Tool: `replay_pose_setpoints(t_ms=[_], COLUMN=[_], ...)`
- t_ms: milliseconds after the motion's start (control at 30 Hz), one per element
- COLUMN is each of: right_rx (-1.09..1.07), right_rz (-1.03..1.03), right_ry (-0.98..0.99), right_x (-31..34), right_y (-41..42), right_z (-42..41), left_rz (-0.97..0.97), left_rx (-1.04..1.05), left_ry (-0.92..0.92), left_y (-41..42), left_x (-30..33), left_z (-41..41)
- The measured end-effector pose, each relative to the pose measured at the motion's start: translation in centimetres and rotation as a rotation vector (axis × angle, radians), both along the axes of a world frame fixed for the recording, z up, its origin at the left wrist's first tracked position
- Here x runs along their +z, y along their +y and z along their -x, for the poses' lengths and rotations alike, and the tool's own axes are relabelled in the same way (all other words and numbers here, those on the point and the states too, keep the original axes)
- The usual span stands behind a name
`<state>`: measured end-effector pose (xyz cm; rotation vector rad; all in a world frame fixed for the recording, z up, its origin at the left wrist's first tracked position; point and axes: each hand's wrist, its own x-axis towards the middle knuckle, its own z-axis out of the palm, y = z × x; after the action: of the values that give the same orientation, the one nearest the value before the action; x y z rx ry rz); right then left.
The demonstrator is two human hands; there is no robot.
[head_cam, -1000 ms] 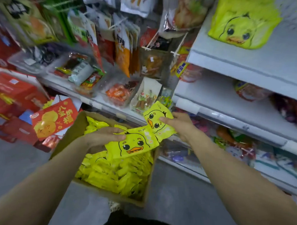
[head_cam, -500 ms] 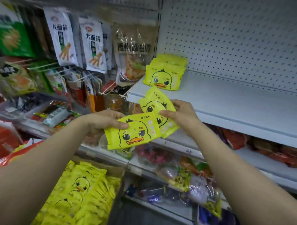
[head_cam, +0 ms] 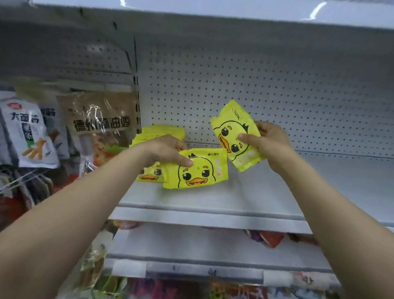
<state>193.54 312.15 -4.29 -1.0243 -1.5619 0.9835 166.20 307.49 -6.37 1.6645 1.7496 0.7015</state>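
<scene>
The person is stocking the shelf (head_cam: 279, 198): the left hand (head_cam: 166, 151) pinches one duck packet (head_cam: 199, 172) low at the shelf's left end, just beside the pile (head_cam: 157, 133), the right hand (head_cam: 268, 141) grips a second packet (head_cam: 235, 137) tilted above it, and each probably needs laying flat next.

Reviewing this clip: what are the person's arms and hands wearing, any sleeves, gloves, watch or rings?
The left hand and right hand wear no gloves, and no watch, bracelet or ring is visible. Both arms are bare to the frame edge, with no sleeve showing.
</scene>
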Motion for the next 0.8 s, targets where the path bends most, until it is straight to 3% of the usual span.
replay_pose_setpoints(t_ms=[300, 500, 800], right_rx=[-0.191, -0.133, 0.028], right_rz=[-0.029, -0.005, 0.021], right_ry=[-0.027, -0.103, -0.243], right_x=[0.2, -0.9, -2.1], right_y=[7.9, 10.9, 14.3], right_z=[-4.4, -4.0, -2.6], left_rz=[-0.067, -0.121, -0.200], left_rx=[-0.133, -0.146, -0.074], left_ry=[0.344, 0.570, 0.535], left_y=[12.8, 17.0, 20.5], left_x=[2.0, 1.6, -0.4], left_z=[-3.5, -3.6, -3.4])
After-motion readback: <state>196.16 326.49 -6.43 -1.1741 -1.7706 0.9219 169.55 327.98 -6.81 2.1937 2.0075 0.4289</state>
